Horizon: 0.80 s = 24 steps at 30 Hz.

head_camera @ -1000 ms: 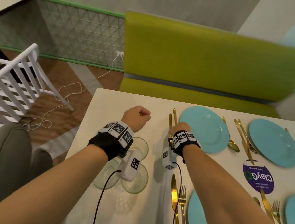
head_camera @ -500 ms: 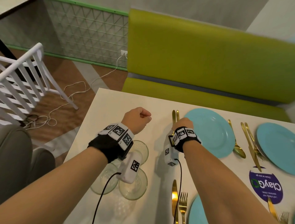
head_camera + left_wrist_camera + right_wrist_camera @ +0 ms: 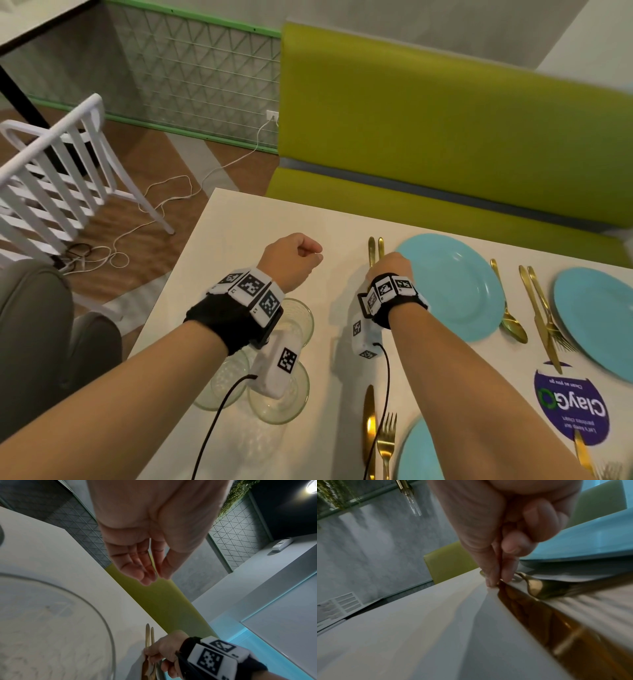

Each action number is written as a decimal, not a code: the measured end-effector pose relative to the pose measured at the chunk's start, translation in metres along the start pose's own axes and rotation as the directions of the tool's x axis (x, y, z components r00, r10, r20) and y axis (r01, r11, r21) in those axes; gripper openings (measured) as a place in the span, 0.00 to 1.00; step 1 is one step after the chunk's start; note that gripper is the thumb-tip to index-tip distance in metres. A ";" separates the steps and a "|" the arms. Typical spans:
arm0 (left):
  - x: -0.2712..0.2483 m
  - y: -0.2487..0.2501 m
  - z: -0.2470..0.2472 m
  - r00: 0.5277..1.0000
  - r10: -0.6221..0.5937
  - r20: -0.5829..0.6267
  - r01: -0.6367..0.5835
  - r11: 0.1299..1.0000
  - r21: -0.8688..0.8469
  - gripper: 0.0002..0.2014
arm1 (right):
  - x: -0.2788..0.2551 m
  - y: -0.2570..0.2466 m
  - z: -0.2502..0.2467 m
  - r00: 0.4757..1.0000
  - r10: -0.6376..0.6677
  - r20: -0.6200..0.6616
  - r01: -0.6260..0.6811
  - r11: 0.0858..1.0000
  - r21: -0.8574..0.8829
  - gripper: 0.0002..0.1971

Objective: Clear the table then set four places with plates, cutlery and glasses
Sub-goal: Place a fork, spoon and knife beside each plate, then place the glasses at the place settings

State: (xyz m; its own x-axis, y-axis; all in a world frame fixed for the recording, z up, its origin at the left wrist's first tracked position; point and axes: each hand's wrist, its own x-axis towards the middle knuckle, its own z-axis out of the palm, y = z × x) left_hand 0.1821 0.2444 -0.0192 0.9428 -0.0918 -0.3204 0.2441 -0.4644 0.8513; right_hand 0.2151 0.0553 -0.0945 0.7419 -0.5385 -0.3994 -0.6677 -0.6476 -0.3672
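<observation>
My right hand (image 3: 388,265) is down on the table (image 3: 239,233), just left of the far blue plate (image 3: 452,287). In the right wrist view its thumb and forefinger (image 3: 498,580) pinch the handle of a gold knife (image 3: 530,609) that lies flat, with a gold fork (image 3: 534,588) beside it. My left hand (image 3: 294,260) hovers over bare tabletop and holds nothing; its fingers (image 3: 152,577) hang loosely curled. Three clear glasses (image 3: 298,318) stand together under my left wrist.
A second blue plate (image 3: 596,315) lies at the right with a gold spoon (image 3: 510,318), knife and fork (image 3: 541,315) between the plates. A near plate (image 3: 421,455) has a knife and fork (image 3: 386,442) to its left. Green bench (image 3: 445,120) behind, white chair (image 3: 51,171) left.
Both hands stay about where they were, the right one still on the knife and fork. Only the head view has turned slightly left.
</observation>
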 end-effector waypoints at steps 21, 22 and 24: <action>-0.177 -0.066 0.014 0.927 -0.070 0.370 0.061 0.998 0.035 0.05 | -0.193 0.066 0.010 0.959 -0.204 0.196 0.205 0.979 0.017 0.14; -0.186 -0.077 0.010 0.900 -0.139 0.412 0.100 0.988 0.114 0.07 | -0.201 0.072 0.016 0.959 -0.187 0.215 0.188 0.982 0.015 0.16; -0.196 -0.104 0.002 0.854 -0.295 0.429 0.164 0.934 0.316 0.09 | -0.214 0.080 0.027 0.954 -0.166 0.251 0.162 0.986 0.036 0.20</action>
State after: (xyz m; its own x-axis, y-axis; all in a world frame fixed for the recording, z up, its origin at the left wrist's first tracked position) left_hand -0.0284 0.3094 -0.0459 0.6353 -0.3193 -0.7031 0.3110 -0.7276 0.6114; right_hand 0.0014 0.1333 -0.0613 0.8029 -0.2707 -0.5310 -0.5405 -0.7063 -0.4572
